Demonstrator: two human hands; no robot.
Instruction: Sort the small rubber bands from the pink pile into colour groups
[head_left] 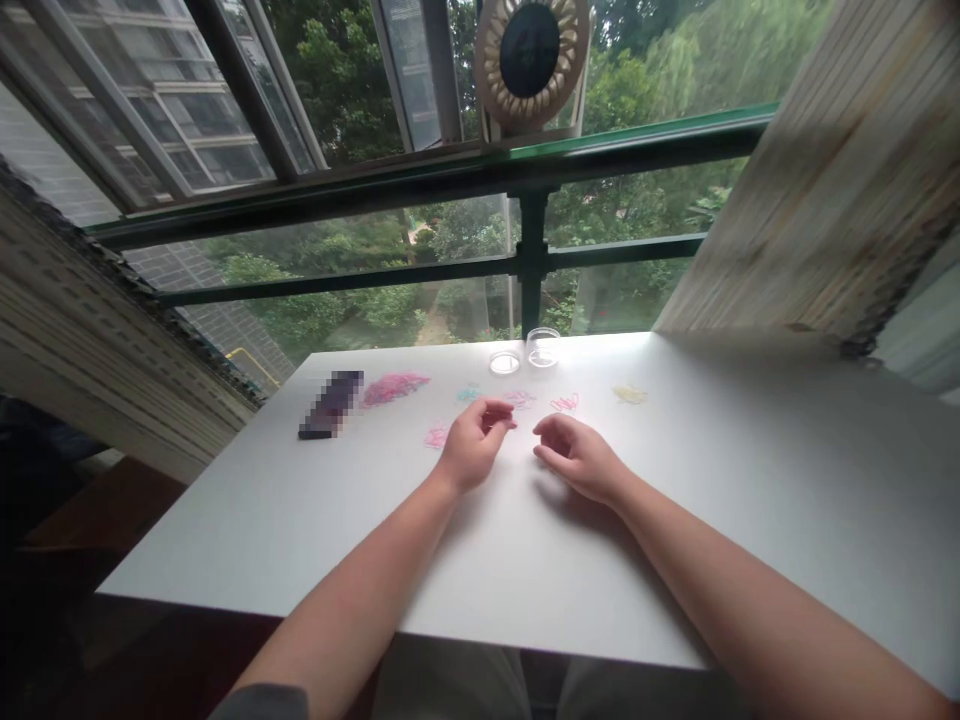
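My left hand [474, 445] is held just over the white table [480, 560], with its fingers loosely curved and the thumb a little apart from them. Facing it, my right hand [581, 458] is half curled, and a gap shows between thumb and forefinger. Nothing can be made out in either hand. Around them lie small heaps of thin coloured loops that look like rubber bands: a pink heap [435, 436] left of my left hand, a teal heap [469, 393], a pale purple-pink heap [519, 399], a red-pink heap [565, 401] and a pale yellow heap [628, 395].
A larger mixed pink heap [396, 388] lies farther left, beside a dark blurred-out oblong object [331, 405]. At the table's far edge stand a clear round container [543, 348] and a shallow clear dish or lid [505, 363]. A fan [531, 60] stands by the window behind a green railing [532, 235].
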